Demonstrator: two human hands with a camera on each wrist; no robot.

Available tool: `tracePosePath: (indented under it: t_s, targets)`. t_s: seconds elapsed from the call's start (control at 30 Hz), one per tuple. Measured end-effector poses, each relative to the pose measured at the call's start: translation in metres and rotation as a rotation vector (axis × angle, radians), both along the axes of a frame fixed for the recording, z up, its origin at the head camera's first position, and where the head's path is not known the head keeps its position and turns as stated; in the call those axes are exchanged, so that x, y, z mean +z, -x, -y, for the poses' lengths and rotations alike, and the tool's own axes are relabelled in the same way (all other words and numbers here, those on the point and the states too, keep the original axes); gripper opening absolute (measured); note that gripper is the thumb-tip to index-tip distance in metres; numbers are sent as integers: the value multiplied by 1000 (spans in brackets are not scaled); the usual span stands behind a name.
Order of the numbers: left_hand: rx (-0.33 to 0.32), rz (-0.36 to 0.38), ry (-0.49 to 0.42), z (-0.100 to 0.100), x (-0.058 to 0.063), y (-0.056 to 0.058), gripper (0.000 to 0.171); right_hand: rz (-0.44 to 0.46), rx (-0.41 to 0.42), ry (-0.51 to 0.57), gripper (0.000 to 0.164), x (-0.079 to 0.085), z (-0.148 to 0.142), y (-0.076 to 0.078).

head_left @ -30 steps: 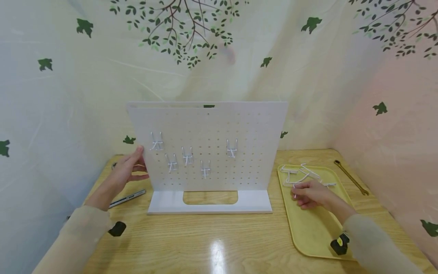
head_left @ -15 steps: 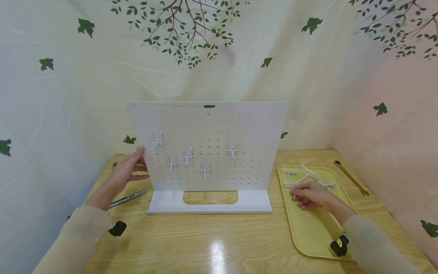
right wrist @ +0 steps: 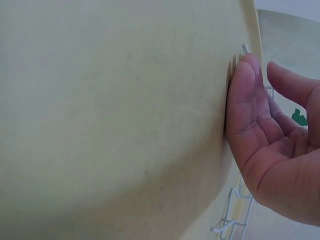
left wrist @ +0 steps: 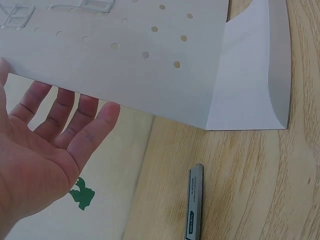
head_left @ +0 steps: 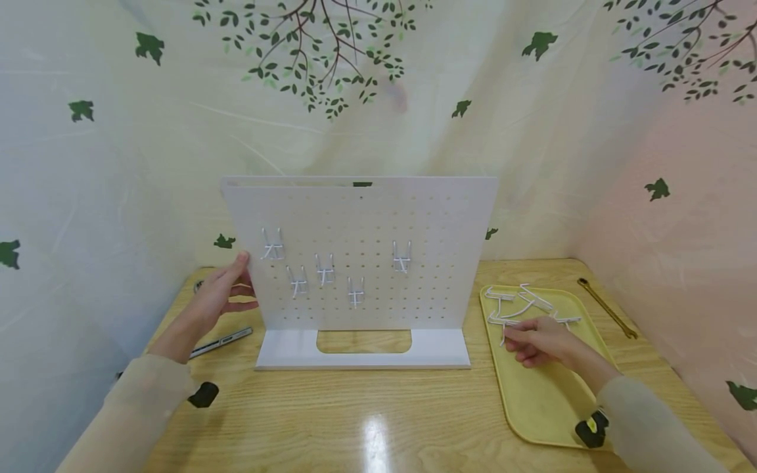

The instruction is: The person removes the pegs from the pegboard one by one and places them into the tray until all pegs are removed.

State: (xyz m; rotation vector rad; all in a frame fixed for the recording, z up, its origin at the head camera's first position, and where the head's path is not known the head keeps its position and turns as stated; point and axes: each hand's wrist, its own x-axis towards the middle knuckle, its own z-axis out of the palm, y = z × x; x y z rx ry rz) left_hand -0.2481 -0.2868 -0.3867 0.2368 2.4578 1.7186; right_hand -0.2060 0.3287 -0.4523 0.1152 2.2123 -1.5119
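Observation:
A white pegboard [head_left: 437, 217] stands upright on its white base [head_left: 290, 348] in mid-table, with several double-prong wire hooks [head_left: 402, 257] fitted in its holes. My left hand [head_left: 215, 295] grips the board's left edge, thumb in front and fingers reaching behind, as the left wrist view shows. Over the yellow tray [head_left: 544, 414] at the right, my right hand [head_left: 547, 341] has its fingertips beside a loose white wire hook [head_left: 503, 336]. In the right wrist view the thumb stands apart from the extended fingers [right wrist: 242, 95], which lie close along the tray, a wire tip showing beyond them.
More loose wire hooks [head_left: 532, 299] lie tangled at the tray's far end. A brass-coloured wrench [head_left: 607, 307] rests right of the tray. By my left forearm lies a slim silver utility knife [head_left: 221, 342]. A printed cloth hangs behind the wooden table [head_left: 331, 420].
My right hand has shifted slightly to the right, and more of the loose hook shows left of its fingertips. My left hand and the pegboard have stayed put.

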Motion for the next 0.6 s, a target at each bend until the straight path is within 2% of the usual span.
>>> tracePosePath:
  t_s: [0.3,0.6]
  targets:
    - [2,5,1,-2,-1,1,76,16,97,53,32,9,-6,-3]
    - [4,2,10,-1,0,1,77,-55,124,20,49,38,3,-3]
